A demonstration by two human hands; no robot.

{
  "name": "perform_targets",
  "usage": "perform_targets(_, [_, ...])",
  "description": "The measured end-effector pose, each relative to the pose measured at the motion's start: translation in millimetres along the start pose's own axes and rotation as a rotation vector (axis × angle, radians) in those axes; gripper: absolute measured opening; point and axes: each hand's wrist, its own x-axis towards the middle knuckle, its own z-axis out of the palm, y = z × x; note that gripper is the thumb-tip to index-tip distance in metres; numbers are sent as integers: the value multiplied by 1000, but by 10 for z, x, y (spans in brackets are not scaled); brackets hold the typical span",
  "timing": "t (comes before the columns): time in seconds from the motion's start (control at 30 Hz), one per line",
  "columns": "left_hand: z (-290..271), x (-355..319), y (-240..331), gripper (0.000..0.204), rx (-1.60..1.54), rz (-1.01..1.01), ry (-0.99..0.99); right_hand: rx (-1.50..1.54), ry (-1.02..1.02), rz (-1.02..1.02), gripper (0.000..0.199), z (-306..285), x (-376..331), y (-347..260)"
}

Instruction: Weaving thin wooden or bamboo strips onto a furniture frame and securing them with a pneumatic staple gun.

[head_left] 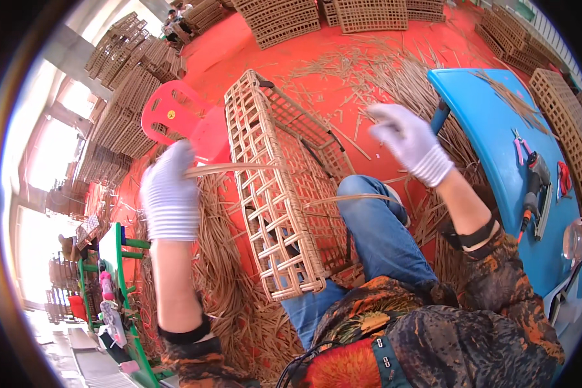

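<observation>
At the far left a green stand (118, 252) holds small things, with stacks of finished-looking baskets (119, 107) behind it. My left hand (169, 191), gloved and blurred, is closed on the end of a pale strip (229, 168), left of the woven basket and near the red chair (204, 132). The strip runs rightward across the basket's lattice side to its long edge. The basket (271, 194) leans in front of me, its near corner over my left thigh. A second strip (343, 198) reaches from that edge over my right leg (381, 236); I cannot tell whether the two join. My right hand (412, 142) is raised beyond my right knee, fingers loose, gripping nothing I can see. Right of it, on the blue worktop (491, 155), pink-handled pliers (518, 149) and a dark power tool (533, 184) lie towards the right edge; loose strips (514, 100) cross the far right corner.
</observation>
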Motion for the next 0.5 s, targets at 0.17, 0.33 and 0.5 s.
perform_targets(0.17, [190, 237, 992, 7, 164, 262, -57, 631, -471, 288, 25, 363, 243, -1086])
perform_targets(0.33, [248, 103, 538, 7, 169, 114, -50, 395, -387, 233, 17, 164, 224, -805])
perform_targets(0.5, [217, -241, -119, 11, 193, -136, -171, 182, -347, 393, 16, -390, 5, -27])
